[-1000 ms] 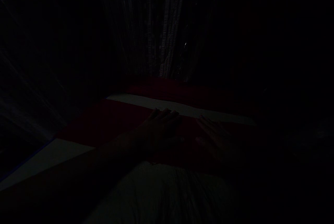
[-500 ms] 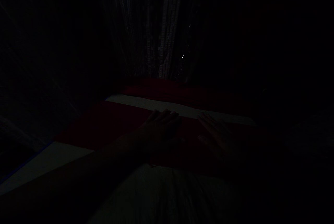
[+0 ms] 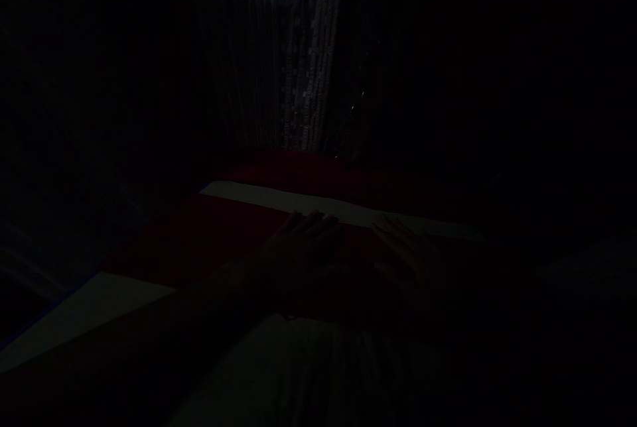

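In near darkness, a person lays two bare hands over a red cloth (image 3: 194,231), which spreads across a pale surface (image 3: 79,311) with a blue edge (image 3: 52,309); the left hand (image 3: 298,258) is open and palm down, its fingers extended and its fingertips at the border of a pale strip (image 3: 293,203); the right hand (image 3: 411,258), just beside it, is likewise opened out, fingers pointing toward the same strip; neither appears to grip anything, though the gloom makes it impossible to tell how firmly either palm meets the cloth; beyond the strip lies a darker red band (image 3: 288,165); behind it hang dim vertical folds (image 3: 303,75), with small bright glints (image 3: 363,93) to one side.
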Demonstrator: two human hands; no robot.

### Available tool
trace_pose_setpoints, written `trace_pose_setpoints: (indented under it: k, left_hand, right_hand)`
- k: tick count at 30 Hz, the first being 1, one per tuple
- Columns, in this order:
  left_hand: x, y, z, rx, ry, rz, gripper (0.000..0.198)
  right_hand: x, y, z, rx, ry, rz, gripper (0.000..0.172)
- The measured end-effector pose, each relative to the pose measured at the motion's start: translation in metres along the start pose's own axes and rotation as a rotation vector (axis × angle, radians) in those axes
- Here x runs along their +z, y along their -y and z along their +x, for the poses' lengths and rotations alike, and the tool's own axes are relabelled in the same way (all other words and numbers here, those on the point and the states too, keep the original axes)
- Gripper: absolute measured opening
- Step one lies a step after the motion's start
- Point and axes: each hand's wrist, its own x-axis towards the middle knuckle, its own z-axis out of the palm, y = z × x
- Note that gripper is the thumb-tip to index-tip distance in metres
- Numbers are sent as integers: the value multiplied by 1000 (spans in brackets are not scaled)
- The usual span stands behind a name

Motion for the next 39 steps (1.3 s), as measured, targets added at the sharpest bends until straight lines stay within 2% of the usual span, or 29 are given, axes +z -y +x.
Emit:
trace_pose_setpoints:
  k: [3, 7, 13, 19, 23, 25, 32, 39]
  left_hand:
    - [-2, -1, 1, -9, 13, -6, 94]
    - [-2, -1, 1, -7, -3, 5, 92]
    - [-1, 0, 0, 8, -5, -4, 91]
    - [1, 0, 0, 15, -16, 9, 88]
    - [1, 3, -1, 45, -39, -23, 89]
    - [0, 3, -1, 49, -48, -30, 89]
    - [1, 0, 1, 21, -20, 25, 86]
    - [6, 4, 2, 51, -65, 30, 91]
  right_hand:
    - [1, 3, 1, 32, 39, -18, 75]
    - [2, 2, 1, 51, 15, -36, 73]
    - [2, 5, 1, 80, 43, -2, 81]
    - [1, 8, 3, 89, 18, 25, 77]
    - [-3, 9, 4, 121, 89, 57, 85]
    - [-3, 8, 3, 128, 76, 73, 85]
    - [5, 1, -1, 65, 30, 56, 75]
    - [2, 2, 1, 68, 36, 69, 71]
